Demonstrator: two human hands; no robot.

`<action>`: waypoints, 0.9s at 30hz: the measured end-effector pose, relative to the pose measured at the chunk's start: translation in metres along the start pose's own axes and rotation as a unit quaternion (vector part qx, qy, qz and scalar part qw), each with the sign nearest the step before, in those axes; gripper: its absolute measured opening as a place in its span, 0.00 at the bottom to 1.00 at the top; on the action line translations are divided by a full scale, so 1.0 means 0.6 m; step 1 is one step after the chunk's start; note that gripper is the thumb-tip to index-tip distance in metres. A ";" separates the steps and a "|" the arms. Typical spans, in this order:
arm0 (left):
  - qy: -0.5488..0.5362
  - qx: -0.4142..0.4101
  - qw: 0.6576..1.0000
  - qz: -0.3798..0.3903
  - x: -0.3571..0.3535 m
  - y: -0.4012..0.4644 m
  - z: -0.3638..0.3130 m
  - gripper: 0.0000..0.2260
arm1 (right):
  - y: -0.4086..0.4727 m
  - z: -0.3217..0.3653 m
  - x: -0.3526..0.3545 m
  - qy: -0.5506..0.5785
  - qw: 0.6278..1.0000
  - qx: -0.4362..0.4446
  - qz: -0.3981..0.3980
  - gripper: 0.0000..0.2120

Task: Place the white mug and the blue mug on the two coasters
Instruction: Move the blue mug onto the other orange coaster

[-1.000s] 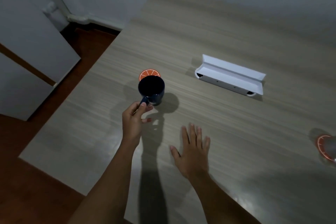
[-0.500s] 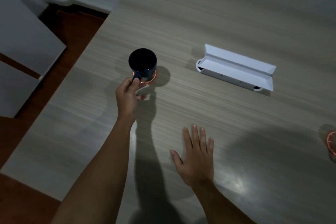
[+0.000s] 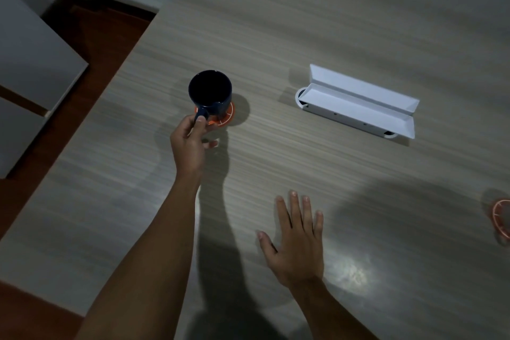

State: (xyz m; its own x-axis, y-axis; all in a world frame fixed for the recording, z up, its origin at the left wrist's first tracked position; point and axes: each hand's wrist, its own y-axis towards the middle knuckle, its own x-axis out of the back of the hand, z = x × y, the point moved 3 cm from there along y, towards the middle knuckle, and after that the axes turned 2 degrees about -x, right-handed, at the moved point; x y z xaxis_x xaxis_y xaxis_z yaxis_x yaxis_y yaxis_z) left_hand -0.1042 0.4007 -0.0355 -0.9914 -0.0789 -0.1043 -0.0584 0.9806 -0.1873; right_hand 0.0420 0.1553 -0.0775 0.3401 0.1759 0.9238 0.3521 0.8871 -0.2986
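Note:
The blue mug [image 3: 210,92] stands upright over an orange coaster [image 3: 226,118], whose right and front edge shows from under it. My left hand [image 3: 190,143] pinches the mug's handle between thumb and fingers. My right hand [image 3: 296,240] lies flat on the table with fingers spread, holding nothing. At the right edge of the frame is a second orange coaster [image 3: 501,217], cut off by the frame; something pale seems to stand on it, but I cannot tell what. No white mug is clearly in view.
A white open cable-tray box [image 3: 358,103] is set in the wooden table [image 3: 303,22] to the right of the mug. The table's left edge drops to a red-brown floor [image 3: 91,36], with grey cabinets [image 3: 30,63] beyond.
My left hand has carried the blue mug forward from in front of the coaster to over it. My right hand has stayed flat on the table.

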 end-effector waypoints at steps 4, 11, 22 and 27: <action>-0.001 0.006 1.000 -0.014 0.008 0.004 0.002 0.08 | 0.000 0.000 -0.001 -0.001 1.000 0.001 -0.003 0.39; 0.004 0.006 1.000 -0.004 0.008 0.006 0.005 0.08 | -0.002 -0.001 -0.001 -0.005 1.000 -0.001 -0.007 0.39; 0.008 0.000 1.000 0.005 0.003 0.009 0.007 0.08 | 0.000 -0.001 -0.001 -0.004 1.000 -0.002 0.003 0.38; 0.017 -0.002 1.000 0.013 0.004 0.009 0.010 0.07 | -0.001 -0.002 -0.002 -0.008 1.000 0.000 0.007 0.38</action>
State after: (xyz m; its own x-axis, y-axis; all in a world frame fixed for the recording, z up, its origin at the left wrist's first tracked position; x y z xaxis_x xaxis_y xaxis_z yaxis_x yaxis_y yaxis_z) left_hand -0.1061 0.4047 -0.0428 -0.9960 -0.0471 -0.0753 -0.0328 0.9829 -0.1811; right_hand 0.0426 0.1541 -0.0788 0.3316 0.1949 0.9231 0.3482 0.8840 -0.3118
